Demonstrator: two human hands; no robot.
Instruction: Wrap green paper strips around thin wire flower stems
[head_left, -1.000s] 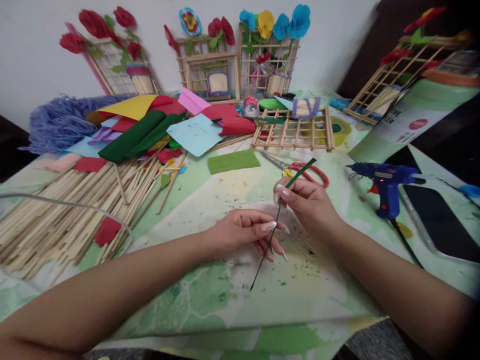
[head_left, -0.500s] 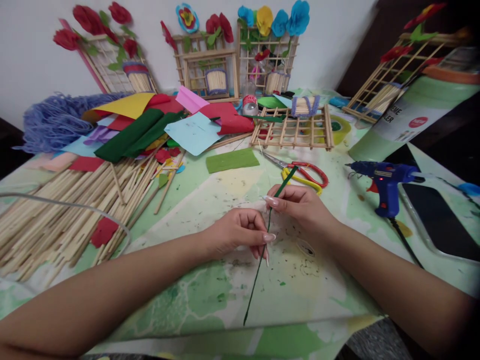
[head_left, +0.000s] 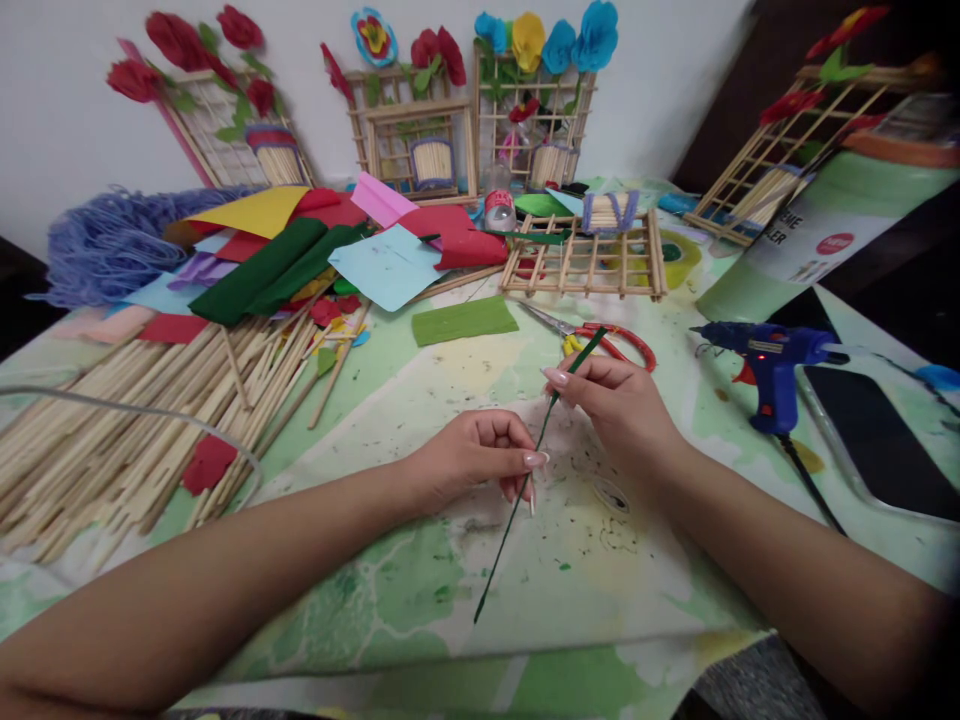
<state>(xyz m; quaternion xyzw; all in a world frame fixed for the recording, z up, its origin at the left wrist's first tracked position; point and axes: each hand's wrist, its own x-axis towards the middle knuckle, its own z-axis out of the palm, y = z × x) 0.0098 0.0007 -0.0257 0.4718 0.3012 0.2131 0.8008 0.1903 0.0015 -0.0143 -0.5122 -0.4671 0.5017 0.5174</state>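
A thin dark green paper strip (head_left: 498, 562) runs slantwise between both hands, twisted narrow along its lower length and flat at its upper end. Thumb and fingers of my left hand (head_left: 491, 455) pinch it near the middle. Higher up, my right hand (head_left: 611, 400) pinches it just below the flat end. The lower tip hangs free over the tablecloth. Just behind my right hand lie red-and-yellow-handled scissors (head_left: 626, 345), partly hidden by the fingers. A light green crepe paper piece (head_left: 465, 321) lies beyond my left hand.
Wooden sticks (head_left: 135, 430) are piled at left beside coloured papers (head_left: 300, 250) and purple yarn (head_left: 127, 240). A stick lattice (head_left: 585, 265) lies behind the scissors. At right are a blue glue gun (head_left: 772, 370), a phone (head_left: 877, 440) and a large green bottle (head_left: 825, 220).
My right hand has shifted slightly right with the strip's upper end. My left hand has edged up a little, and the strip's lower tip has swung left and upward.
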